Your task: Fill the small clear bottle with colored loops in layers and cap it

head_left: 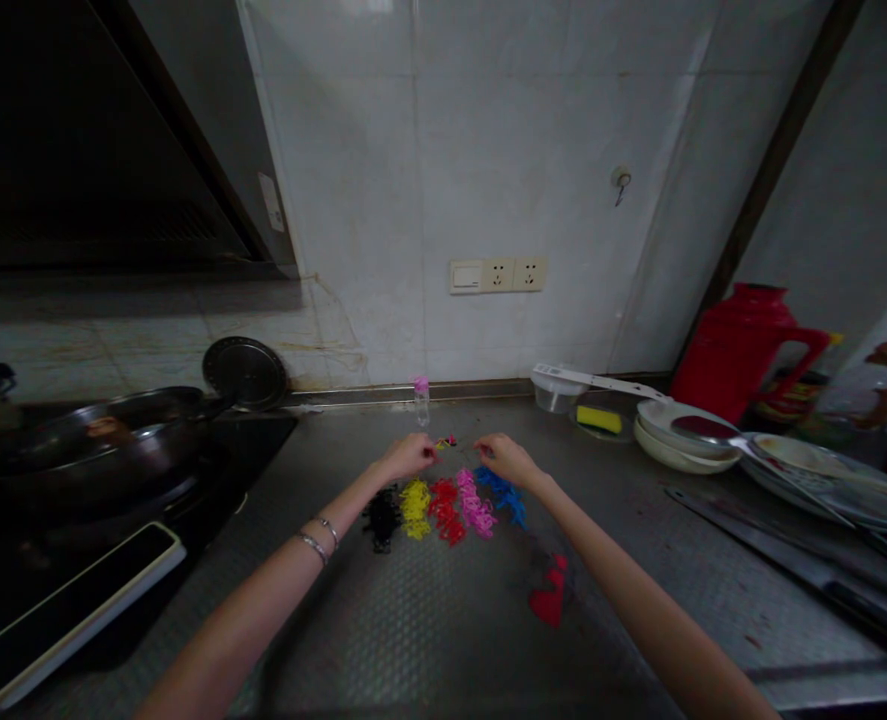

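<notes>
My left hand [411,456] is closed in a pinch just above the far end of the piles; what its fingertips hold is too small to make out. My right hand [504,458] is pinched too, a short gap away, its fingertips hiding anything in them. Between the hands lies a tiny multicoloured bit [447,442], yellow and red among its colours. Below them, side by side, are piles of small pieces: black [382,518], yellow [415,508], red [447,511], pink [476,504] and blue [501,494]. Beyond my left hand stands a small clear bottle with a pink cap [422,400].
To the left are a wok [98,440] on the black stove and a pale-edged slab [75,615]. Rightward are a yellow sponge [599,420], stacked bowls [679,440], a knife [773,560] and a red thermos [739,350]. A red heart shape [548,598] marks the metal counter [398,640].
</notes>
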Demonstrator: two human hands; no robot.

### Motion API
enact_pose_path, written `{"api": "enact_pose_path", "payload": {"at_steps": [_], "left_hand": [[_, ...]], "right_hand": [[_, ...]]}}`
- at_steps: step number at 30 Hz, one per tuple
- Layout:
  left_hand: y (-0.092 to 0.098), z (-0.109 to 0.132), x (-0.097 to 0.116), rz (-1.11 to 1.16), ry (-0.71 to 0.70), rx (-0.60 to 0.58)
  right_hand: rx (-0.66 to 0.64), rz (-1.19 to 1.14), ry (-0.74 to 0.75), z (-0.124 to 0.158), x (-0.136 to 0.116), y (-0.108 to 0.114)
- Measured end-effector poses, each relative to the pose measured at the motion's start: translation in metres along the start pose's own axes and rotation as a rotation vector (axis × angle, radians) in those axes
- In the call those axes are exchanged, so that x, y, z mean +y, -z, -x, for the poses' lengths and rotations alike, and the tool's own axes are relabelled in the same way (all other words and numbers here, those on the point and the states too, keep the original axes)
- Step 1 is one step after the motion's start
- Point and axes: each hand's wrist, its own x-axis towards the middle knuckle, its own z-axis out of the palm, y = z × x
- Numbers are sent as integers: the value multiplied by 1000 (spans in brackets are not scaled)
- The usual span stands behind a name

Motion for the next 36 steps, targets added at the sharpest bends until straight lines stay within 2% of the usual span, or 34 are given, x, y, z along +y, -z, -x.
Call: {"api": "enact_pose_path", "payload": {"at_steps": [6,10,14,18,22,26,36], "left_hand": [[-7,10,27,58,-186,-115],[-2,12,33,129,-192,-99],[6,15,30,283,-100,41],[13,23,23,545,56,219],[18,33,17,716,206,331],[22,39,15,769,330,350],[23,44,16,840,394,356]], "right_hand": [[-49,18,-69,-24,5,-6],[-93,42,-118,-45,7,-12],[-133,57,-131,-62,4,-19],[-134,43,-109,-72,0,-26],[-132,34,-106,-78,-2,-34],[-127,32,-128,-81,0,-40],[-119,57,-173,-78,-1,-42]]}}
